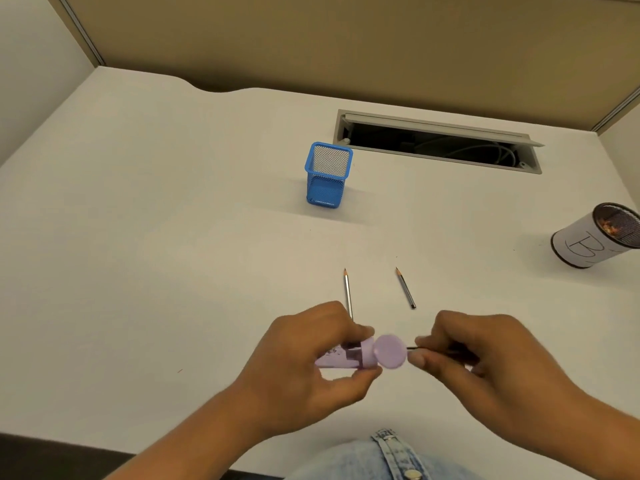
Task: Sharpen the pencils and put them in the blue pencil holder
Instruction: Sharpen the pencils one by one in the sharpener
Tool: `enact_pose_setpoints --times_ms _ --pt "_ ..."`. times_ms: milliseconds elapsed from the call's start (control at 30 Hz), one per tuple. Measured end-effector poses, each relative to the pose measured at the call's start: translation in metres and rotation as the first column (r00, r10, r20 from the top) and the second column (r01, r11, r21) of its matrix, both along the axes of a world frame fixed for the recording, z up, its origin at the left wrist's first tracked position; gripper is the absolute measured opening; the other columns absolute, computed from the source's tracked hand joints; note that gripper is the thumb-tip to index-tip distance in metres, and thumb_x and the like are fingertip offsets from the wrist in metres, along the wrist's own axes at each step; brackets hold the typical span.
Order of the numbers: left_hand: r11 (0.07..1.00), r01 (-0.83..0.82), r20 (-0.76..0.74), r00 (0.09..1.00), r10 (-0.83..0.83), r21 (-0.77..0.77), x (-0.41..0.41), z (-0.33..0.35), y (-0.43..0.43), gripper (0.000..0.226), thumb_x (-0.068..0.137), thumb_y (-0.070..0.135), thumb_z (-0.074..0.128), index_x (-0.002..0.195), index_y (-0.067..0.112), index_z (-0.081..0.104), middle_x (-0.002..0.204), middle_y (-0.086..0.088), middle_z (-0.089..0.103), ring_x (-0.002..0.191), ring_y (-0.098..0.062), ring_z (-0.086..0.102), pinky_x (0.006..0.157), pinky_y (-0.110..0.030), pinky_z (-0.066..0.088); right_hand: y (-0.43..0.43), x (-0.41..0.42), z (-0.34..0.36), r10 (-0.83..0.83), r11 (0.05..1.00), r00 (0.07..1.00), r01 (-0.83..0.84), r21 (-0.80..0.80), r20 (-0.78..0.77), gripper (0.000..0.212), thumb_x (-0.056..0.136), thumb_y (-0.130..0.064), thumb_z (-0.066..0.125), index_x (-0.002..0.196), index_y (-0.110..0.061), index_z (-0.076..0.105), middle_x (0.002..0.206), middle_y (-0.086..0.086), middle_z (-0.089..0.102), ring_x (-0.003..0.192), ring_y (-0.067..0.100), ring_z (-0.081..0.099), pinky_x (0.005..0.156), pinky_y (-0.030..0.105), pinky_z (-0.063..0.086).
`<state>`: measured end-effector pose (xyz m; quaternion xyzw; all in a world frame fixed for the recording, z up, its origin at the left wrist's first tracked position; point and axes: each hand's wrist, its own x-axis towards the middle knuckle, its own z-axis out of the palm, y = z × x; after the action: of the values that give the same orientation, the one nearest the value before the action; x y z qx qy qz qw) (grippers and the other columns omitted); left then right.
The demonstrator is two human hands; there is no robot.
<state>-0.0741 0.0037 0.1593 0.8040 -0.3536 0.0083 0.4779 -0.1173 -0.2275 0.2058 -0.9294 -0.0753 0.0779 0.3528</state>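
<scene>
My left hand (308, 362) grips a lilac tube-shaped sharpener (349, 358) with its round lid (391, 351) hanging open at the right end. My right hand (478, 362) pinches a dark pencil (414, 348), whose end shows just right of the lid. Two grey pencils lie on the white desk beyond my hands, points facing away: one (347, 291) partly behind my left hand, the other (405, 288) to its right. The blue mesh pencil holder (327, 174) stands upright farther back, with nothing visible inside.
A paper-wrapped mesh cup (588, 242) marked with a letter stands at the right edge, shavings visible inside. An open cable slot (436, 142) is cut into the desk (173, 220) behind the holder. Partition walls close off the back and sides.
</scene>
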Motion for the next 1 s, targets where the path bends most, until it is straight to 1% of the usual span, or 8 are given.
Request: enact_pose_setpoints --times_ms 133,300,433,533,600,700,833,1000 --pt "0.985 0.105 0.227 0.965 -0.133 0.134 0.001 -0.003 0.002 0.017 0.084 0.028 0.075 0.093 0.014 0.074 0.079 0.002 0.069 0.063 -0.014 0.058 0.051 -0.025 0.047 -0.003 0.001 -0.004 -0.064 0.906 0.745 0.322 0.275 -0.664 0.04 0.079 -0.045 0.079 0.056 -0.021 0.056 0.049 -0.004 0.047 0.042 0.011 0.031 0.042 0.017 0.026" --pt "0.999 0.017 -0.579 0.815 -0.042 -0.047 -0.005 0.001 -0.005 0.014 0.076 0.028 0.081 0.077 0.031 0.067 0.068 0.018 0.066 0.063 0.008 0.063 0.056 -0.006 0.04 -0.012 -0.003 0.001 0.061 0.992 0.993 -0.072 -0.105 -0.1 0.026 0.075 -0.061 0.067 0.084 -0.038 0.06 0.07 -0.014 0.066 0.05 0.005 0.052 0.047 0.013 0.04" --pt "0.97 -0.07 -0.807 0.57 -0.152 -0.232 -0.012 -0.006 -0.016 0.018 0.078 0.029 0.08 0.068 0.026 0.066 0.067 0.011 0.066 0.069 0.009 0.064 0.059 -0.012 0.043 -0.021 0.007 -0.002 0.504 0.814 0.786 -0.293 -0.502 0.358 0.036 0.092 -0.038 0.061 0.066 -0.014 0.067 0.061 -0.001 0.06 0.044 0.025 0.048 0.037 0.03 0.038" --pt "0.987 -0.096 -0.527 0.85 0.013 -0.131 -0.016 -0.011 -0.019 0.014 0.074 0.037 0.078 0.073 0.035 0.064 0.069 0.015 0.062 0.064 -0.005 0.064 0.059 -0.013 0.04 -0.014 0.01 0.0 0.397 0.867 0.893 -0.289 -0.405 0.213 0.039 0.092 -0.05 0.056 0.063 -0.024 0.056 0.053 -0.007 0.053 0.043 0.018 0.043 0.04 0.025 0.033" --pt "1.0 -0.001 -0.064 0.998 0.0 -0.009 -0.012 -0.014 -0.017 0.012 0.078 0.031 0.077 0.085 0.029 0.067 0.072 0.014 0.06 0.061 -0.003 0.056 0.055 -0.009 0.035 -0.01 0.012 0.0 0.098 0.995 0.974 -0.095 0.023 -0.205 0.042 0.085 -0.055 0.064 0.061 -0.026 0.047 0.047 -0.008 0.045 0.043 0.009 0.033 0.041 0.021 0.028" --pt "0.992 0.085 0.181 0.978 -0.101 0.097 -0.009 -0.018 -0.014 0.017 0.08 0.028 0.077 0.092 0.019 0.07 0.073 0.005 0.064 0.058 -0.011 0.054 0.049 -0.015 0.039 -0.015 0.01 -0.013 0.003 0.945 0.792 0.197 0.261 -0.61 0.042 0.078 -0.047 0.079 0.057 -0.023 0.05 0.046 -0.011 0.044 0.044 0.007 0.03 0.043 0.017 0.025" --pt "0.999 0.007 -0.417 0.908 -0.029 -0.053 -0.006 -0.006 -0.011 0.017 0.073 0.031 0.08 0.078 0.033 0.065 0.067 0.015 0.063 0.055 0.001 0.054 0.052 -0.009 0.038 -0.014 0.007 -0.007 0.114 0.985 0.98 -0.132 -0.108 -0.164 0.024 0.078 -0.055 0.07 0.08 -0.034 0.058 0.066 -0.021 0.062 0.055 0.001 0.052 0.047 0.011 0.037" --pt "0.985 -0.077 -0.696 0.717 -0.051 -0.152 -0.006 -0.005 -0.015 0.018 0.071 0.039 0.079 0.072 0.027 0.065 0.066 0.01 0.067 0.058 -0.001 0.057 0.059 -0.018 0.044 -0.014 0.014 -0.005 0.492 0.812 0.8 -0.28 -0.512 0.343 0.044 0.097 -0.039 0.052 0.063 -0.014 0.065 0.054 0.0 0.052 0.042 0.026 0.042 0.035 0.03 0.034"
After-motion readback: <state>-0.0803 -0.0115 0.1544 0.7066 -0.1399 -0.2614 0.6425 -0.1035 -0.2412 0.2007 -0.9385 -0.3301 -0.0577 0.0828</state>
